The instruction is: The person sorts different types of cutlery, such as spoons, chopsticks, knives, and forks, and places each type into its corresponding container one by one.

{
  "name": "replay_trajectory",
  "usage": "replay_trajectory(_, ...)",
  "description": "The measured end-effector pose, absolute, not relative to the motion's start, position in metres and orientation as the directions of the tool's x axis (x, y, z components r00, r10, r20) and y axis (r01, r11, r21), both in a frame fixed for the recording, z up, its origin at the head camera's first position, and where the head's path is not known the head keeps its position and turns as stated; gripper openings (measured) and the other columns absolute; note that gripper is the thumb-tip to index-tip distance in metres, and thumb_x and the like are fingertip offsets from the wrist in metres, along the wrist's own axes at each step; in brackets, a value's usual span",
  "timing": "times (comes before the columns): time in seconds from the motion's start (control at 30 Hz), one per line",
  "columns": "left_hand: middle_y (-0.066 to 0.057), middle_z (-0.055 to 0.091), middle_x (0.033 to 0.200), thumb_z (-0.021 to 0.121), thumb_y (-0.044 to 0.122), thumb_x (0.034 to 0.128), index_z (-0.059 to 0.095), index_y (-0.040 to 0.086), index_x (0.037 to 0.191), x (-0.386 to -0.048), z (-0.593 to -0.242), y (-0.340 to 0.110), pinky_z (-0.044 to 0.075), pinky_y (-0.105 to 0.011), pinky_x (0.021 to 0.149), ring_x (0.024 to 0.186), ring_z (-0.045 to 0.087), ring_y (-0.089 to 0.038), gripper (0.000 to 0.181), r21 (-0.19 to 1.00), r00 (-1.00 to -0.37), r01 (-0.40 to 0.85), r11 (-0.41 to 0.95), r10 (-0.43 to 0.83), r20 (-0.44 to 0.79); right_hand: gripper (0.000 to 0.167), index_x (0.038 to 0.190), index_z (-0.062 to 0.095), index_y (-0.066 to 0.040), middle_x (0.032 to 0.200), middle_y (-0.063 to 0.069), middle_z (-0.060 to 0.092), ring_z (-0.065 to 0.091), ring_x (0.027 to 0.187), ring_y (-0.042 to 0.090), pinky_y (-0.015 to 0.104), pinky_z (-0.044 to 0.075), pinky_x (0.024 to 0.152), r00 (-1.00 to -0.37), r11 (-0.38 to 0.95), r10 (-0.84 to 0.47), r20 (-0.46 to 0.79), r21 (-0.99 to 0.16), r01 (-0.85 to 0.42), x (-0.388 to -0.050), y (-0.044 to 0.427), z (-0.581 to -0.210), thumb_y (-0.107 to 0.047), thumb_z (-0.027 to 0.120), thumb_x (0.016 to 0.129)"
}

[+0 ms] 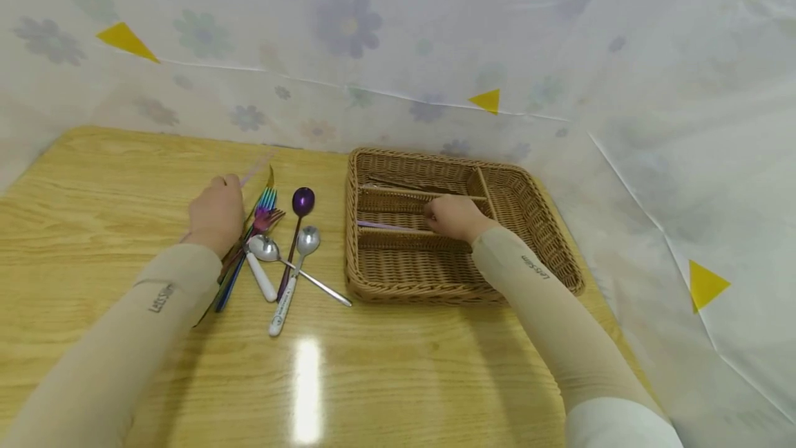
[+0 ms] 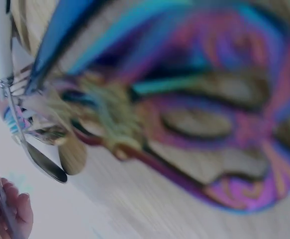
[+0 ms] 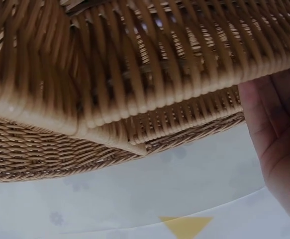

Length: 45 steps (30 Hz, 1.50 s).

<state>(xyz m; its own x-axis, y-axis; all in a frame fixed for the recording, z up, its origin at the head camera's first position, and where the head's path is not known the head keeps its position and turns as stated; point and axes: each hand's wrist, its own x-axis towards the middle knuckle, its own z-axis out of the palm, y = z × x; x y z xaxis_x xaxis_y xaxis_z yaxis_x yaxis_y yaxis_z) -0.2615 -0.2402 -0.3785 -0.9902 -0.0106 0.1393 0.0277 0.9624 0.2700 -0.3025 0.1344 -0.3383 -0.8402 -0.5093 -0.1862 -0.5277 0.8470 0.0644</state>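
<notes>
At the left, my left hand (image 1: 216, 216) pinches a thin, pale pink piece of cutlery (image 1: 256, 166) above the table; its kind is unclear. Just right of that hand lie rainbow forks (image 1: 266, 209), a purple spoon (image 1: 302, 202), silver spoons (image 1: 307, 240) and a white handle (image 1: 260, 275). An ornate iridescent handle (image 2: 244, 124) looms large in the left wrist view. My right hand (image 1: 457, 216) reaches into a wicker basket (image 1: 429, 294), its fingers at the end of a slim lavender piece of cutlery (image 1: 392, 227). The basket's divider hides those fingertips in the right wrist view.
Dividers (image 1: 485, 192) split the basket into several compartments, and dark thin cutlery (image 1: 398, 182) lies in the back one. A flower-patterned sheet (image 1: 348, 75) rises behind the wooden table (image 1: 385, 379) and at its right side. Yellow triangles (image 1: 488, 100) mark the sheet.
</notes>
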Motion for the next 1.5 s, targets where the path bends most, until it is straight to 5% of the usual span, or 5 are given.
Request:
replay_trajectory(0.3, -0.036, 0.047, 0.115, 0.049, -0.009, 0.0870, 0.040, -0.014, 0.121, -0.263, -0.377, -0.233, 0.048, -0.055, 0.077, 0.100, 0.051, -0.049, 0.035, 0.323, -0.970, 0.132, 0.937, 0.054, 0.239, 0.022, 0.080, 0.065, -0.011, 0.059, 0.000, 0.051, 0.038, 0.050, 0.010, 0.025, 0.032, 0.050, -0.839, 0.843, -0.516, -0.169, 0.072, -0.533, -0.299, 0.126, -0.333, -0.013, 0.048, 0.095)
replay_trajectory(0.53, -0.023, 0.060, 0.100, 0.051, 0.000, 0.0910, 0.056, -0.003, 0.107, -0.262, -0.364, -0.218, 0.050, -0.050, 0.066, 0.087, 0.059, -0.040, 0.017, 0.276, -0.921, 0.230, 0.933, 0.117, 0.372, 0.021, 0.092, 0.068, -0.011, 0.071, 0.002, 0.063, 0.046, 0.055, 0.011, 0.027, 0.037, 0.053, -0.844, 0.840, -0.528, -0.097, 0.085, -0.536, -0.294, 0.109, -0.329, -0.017, 0.048, 0.096)
replay_trajectory(0.73, -0.018, 0.063, 0.093, 0.055, 0.000, 0.0892, 0.060, -0.001, 0.100, -0.259, -0.359, -0.201, 0.051, -0.044, 0.065, 0.082, 0.061, -0.034, 0.012, 0.241, -0.856, 0.352, 0.904, 0.207, 0.474, 0.017, 0.102, 0.066, -0.012, 0.090, 0.003, 0.067, 0.062, 0.079, 0.016, 0.032, 0.051, 0.064, -0.820, 0.819, -0.569, 0.059, 0.132, -0.558, -0.287, 0.086, -0.322, -0.022, 0.055, 0.094)
replay_trajectory(1.0, -0.017, 0.066, 0.088, 0.063, -0.001, 0.0840, 0.062, -0.001, 0.095, -0.255, -0.351, -0.175, 0.053, -0.041, 0.068, 0.080, 0.064, -0.031, 0.011, 0.210, -0.766, 0.506, 0.837, 0.323, 0.556, 0.037, 0.123, 0.057, -0.007, 0.120, 0.006, 0.060, 0.056, 0.110, 0.020, 0.031, 0.051, 0.084, -0.755, 0.772, -0.635, 0.160, 0.132, -0.622, -0.282, 0.064, -0.314, -0.028, 0.060, 0.091)
replay_trajectory(1.5, -0.010, 0.060, 0.072, 0.061, 0.000, 0.0855, 0.055, 0.003, 0.081, -0.245, -0.348, -0.143, 0.047, -0.035, 0.057, 0.064, 0.055, -0.024, 0.008, 0.176, -0.600, 0.695, 0.697, 0.428, 0.676, 0.016, 0.102, 0.069, -0.013, 0.091, 0.000, 0.068, 0.062, 0.079, 0.014, 0.025, 0.050, 0.061, -0.651, 0.689, -0.721, 0.238, 0.135, -0.712, -0.268, 0.041, -0.313, -0.020, 0.060, 0.091)
